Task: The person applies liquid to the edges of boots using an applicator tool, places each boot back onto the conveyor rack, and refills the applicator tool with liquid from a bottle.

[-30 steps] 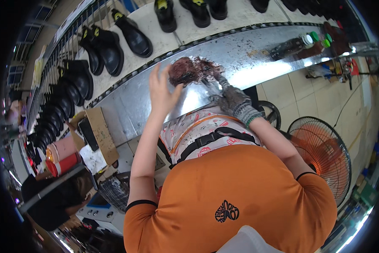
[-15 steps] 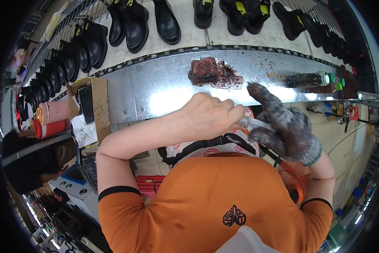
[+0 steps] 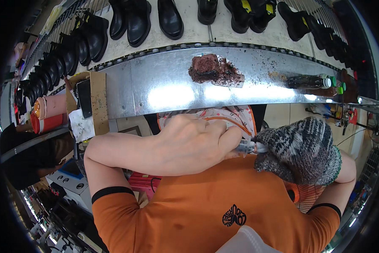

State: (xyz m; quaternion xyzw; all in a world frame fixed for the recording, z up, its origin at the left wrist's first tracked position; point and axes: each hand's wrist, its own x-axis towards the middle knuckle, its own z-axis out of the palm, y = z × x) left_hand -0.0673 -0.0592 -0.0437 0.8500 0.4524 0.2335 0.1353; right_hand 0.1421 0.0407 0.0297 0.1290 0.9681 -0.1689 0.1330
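Note:
My bare left hand (image 3: 193, 145) is closed in front of my orange shirt, fingers bent round one end of a small clear plastic piece (image 3: 249, 146). Facing it, my right hand (image 3: 305, 147) wears a grey-and-black knit glove with dark brown stains. Its fingers are curled in at the other end of that piece, where a pale tip shows. The fists mostly cover the piece, so I cannot tell its kind. Beyond my hands, a dark brown, crumbly, stained block (image 3: 214, 69) lies on the metal bench ledge (image 3: 160, 76).
Black ankle boots (image 3: 170, 19) stand in rows on the conveyor behind the ledge. Bottles with dark contents (image 3: 307, 81) lie at the right. A cardboard box (image 3: 99, 95) with a phone-like black slab stands left, beside a pink-and-red container (image 3: 50, 111). A fan (image 3: 301, 196) is below my right arm.
Both hands have come down and closer to my chest with the clear piece. The gloved fingers, stretched out before, are now curled in. My right hand has shifted slightly right.

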